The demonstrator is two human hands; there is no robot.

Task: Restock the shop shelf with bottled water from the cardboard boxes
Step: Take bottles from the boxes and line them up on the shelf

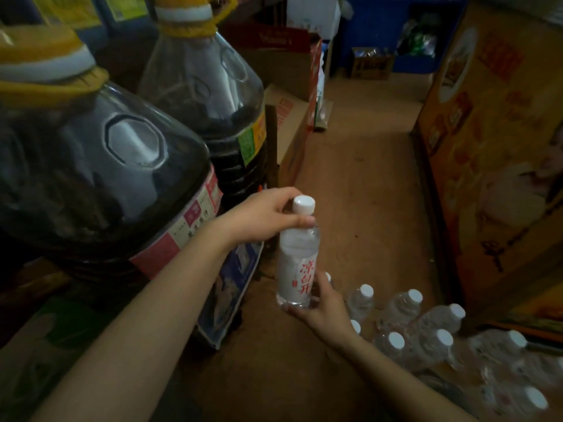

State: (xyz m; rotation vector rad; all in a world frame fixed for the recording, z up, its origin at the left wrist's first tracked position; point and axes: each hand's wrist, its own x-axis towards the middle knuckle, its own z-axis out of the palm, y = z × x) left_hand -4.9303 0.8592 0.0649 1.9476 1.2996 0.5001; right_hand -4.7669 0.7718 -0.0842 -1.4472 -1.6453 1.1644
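To your left the big dark jugs [100,178] are crowding the shelf edge; low on your right the loose bottles [426,333] are standing capped on the brown floor [365,184]. Between them you are holding the water bottle [297,263] upright in the air, cap up, long axis vertical. Your left hand [265,220] is pinching its neck from the left; your right hand [323,306] is cupping its base from below.

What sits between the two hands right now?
The head view shows one water bottle, upright: the left hand grips its neck under the white cap, the right hand cups its base.
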